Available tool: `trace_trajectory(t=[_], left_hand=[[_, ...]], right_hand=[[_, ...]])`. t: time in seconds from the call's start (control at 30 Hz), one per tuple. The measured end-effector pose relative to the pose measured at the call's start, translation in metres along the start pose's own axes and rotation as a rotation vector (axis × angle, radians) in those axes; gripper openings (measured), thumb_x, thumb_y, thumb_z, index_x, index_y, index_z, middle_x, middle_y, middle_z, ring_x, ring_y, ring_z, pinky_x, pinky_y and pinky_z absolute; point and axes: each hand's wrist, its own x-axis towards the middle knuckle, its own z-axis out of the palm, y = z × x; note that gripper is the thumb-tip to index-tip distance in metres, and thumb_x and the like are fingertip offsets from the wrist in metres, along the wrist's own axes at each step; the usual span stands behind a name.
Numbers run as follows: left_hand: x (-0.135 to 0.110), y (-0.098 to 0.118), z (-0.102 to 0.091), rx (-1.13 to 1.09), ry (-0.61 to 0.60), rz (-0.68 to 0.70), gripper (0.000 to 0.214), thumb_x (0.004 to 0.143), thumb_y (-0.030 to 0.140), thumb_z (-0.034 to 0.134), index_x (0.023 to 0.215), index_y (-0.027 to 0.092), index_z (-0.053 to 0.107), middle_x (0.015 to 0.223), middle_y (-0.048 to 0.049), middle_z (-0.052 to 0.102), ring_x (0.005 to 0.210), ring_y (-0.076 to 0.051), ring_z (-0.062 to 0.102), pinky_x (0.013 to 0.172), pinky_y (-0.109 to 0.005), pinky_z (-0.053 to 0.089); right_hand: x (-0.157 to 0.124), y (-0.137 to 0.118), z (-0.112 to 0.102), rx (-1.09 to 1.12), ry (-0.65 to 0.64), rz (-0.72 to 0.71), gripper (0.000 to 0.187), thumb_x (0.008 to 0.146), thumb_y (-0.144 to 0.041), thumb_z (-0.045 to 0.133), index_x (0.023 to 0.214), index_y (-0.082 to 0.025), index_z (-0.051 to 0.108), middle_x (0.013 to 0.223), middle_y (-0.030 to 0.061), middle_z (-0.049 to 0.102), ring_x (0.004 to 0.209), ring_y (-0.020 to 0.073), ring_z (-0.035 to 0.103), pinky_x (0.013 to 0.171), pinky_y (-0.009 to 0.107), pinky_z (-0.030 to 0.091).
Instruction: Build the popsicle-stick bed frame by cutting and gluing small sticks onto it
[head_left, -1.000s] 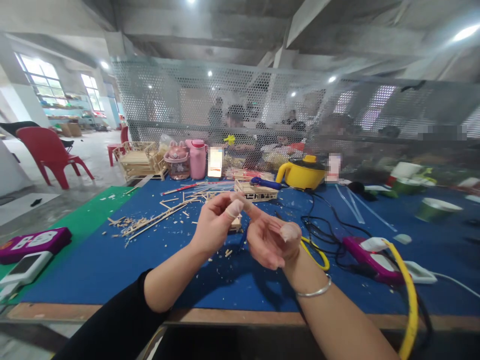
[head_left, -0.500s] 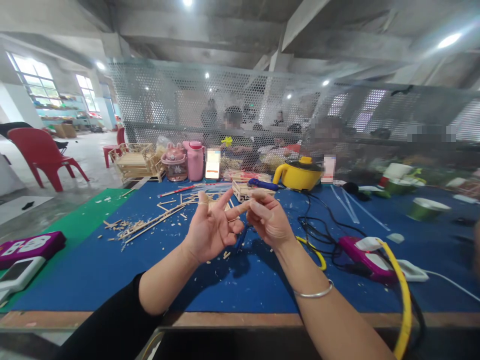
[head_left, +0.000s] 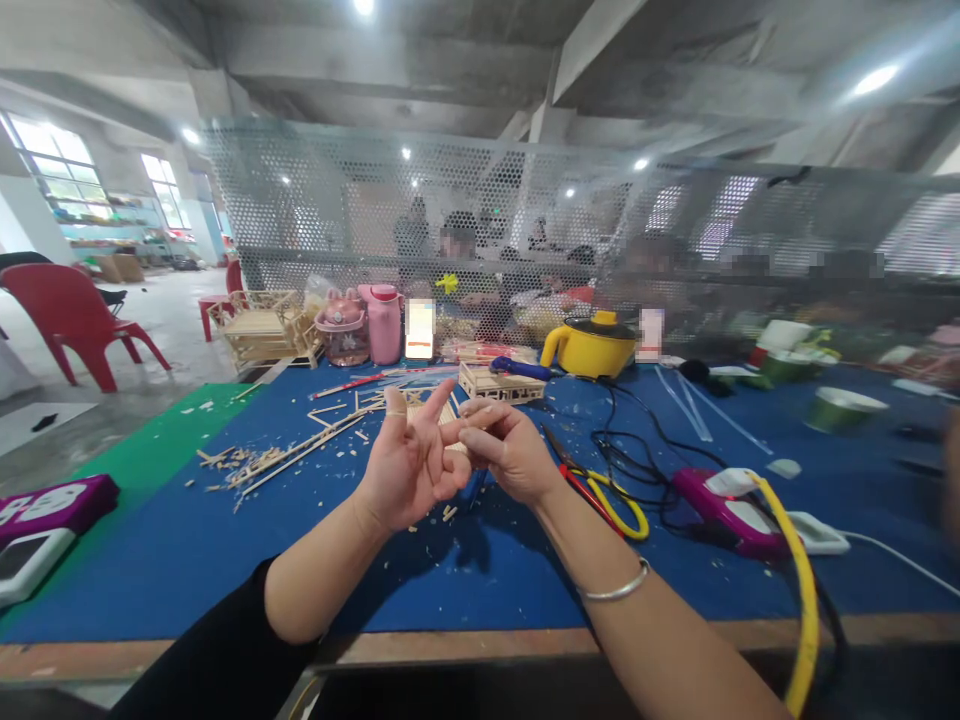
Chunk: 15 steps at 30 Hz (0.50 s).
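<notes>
My left hand [head_left: 405,470] is held palm up above the blue table covering, thumb and index finger spread, the last fingers loosely curled. My right hand [head_left: 514,455] pinches a long finger of the left hand with its thumb and fingertips. Whether anything small is caught there, I cannot make out. A small wooden-stick frame [head_left: 510,388] stands just behind the hands, with a blue-handled tool [head_left: 517,370] lying over it. Part of another stick piece [head_left: 448,412] is hidden behind the left fingers. To the right lies a cutting tool with red and yellow handles [head_left: 619,500].
Loose wooden sticks [head_left: 292,455] and offcuts lie left of the hands. Behind are a larger stick model [head_left: 266,330], a pink jug [head_left: 384,325], a phone [head_left: 419,330] and a yellow pot [head_left: 596,347]. Black cables and a purple power strip [head_left: 724,510] are at right.
Both hands have shifted slightly left in view, the right one more. The red and yellow cutting tool shows more fully beside the right wrist. The pinch on the left finger continues.
</notes>
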Motion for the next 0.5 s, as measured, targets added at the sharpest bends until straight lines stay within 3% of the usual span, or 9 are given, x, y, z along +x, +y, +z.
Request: trace_trajectory(t=[0.13, 0.2, 0.33, 0.5], left_hand=[[-0.003, -0.008, 0.000, 0.298, -0.005, 0.153, 0.087, 0.075, 0.077, 0.032, 0.146, 0.037, 0.003, 0.138, -0.0187, 0.047, 0.052, -0.011, 0.064, 0.033, -0.016, 0.036], [-0.005, -0.015, 0.000, 0.442, -0.019, 0.187, 0.092, 0.071, 0.075, 0.044, 0.145, 0.039, 0.001, 0.143, -0.0185, 0.040, 0.056, -0.011, 0.066, 0.035, -0.015, 0.037], [-0.007, -0.022, 0.003, 0.416, -0.039, 0.146, 0.095, 0.072, 0.078, 0.038, 0.145, 0.037, -0.006, 0.142, -0.0216, 0.040, 0.056, -0.012, 0.067, 0.035, -0.015, 0.039], [-0.006, -0.018, 0.004, 0.296, -0.036, 0.120, 0.088, 0.074, 0.079, 0.027, 0.145, 0.039, -0.005, 0.142, -0.0213, 0.040, 0.049, -0.011, 0.065, 0.029, -0.014, 0.035]], right_hand=[[0.001, -0.004, -0.003, 0.065, 0.018, 0.021, 0.056, 0.065, -0.052, 0.072, 0.112, -0.027, 0.056, 0.052, -0.0095, 0.052, 0.038, 0.0045, 0.038, 0.034, 0.014, 0.027], [0.003, -0.003, 0.000, 0.094, 0.079, 0.012, 0.056, 0.072, -0.064, 0.058, 0.108, -0.022, 0.057, 0.045, -0.0092, 0.049, 0.033, 0.0044, 0.033, 0.031, 0.014, 0.022], [0.001, 0.008, 0.016, 0.059, 0.038, 0.041, 0.044, 0.072, -0.062, 0.059, 0.083, -0.019, 0.053, 0.044, -0.0082, 0.052, 0.030, 0.0076, 0.046, 0.028, 0.016, 0.033], [-0.004, 0.015, 0.026, 0.023, -0.085, 0.117, 0.048, 0.065, -0.055, 0.070, 0.092, -0.023, 0.046, 0.057, -0.0091, 0.060, 0.033, 0.0109, 0.055, 0.028, 0.018, 0.041]])
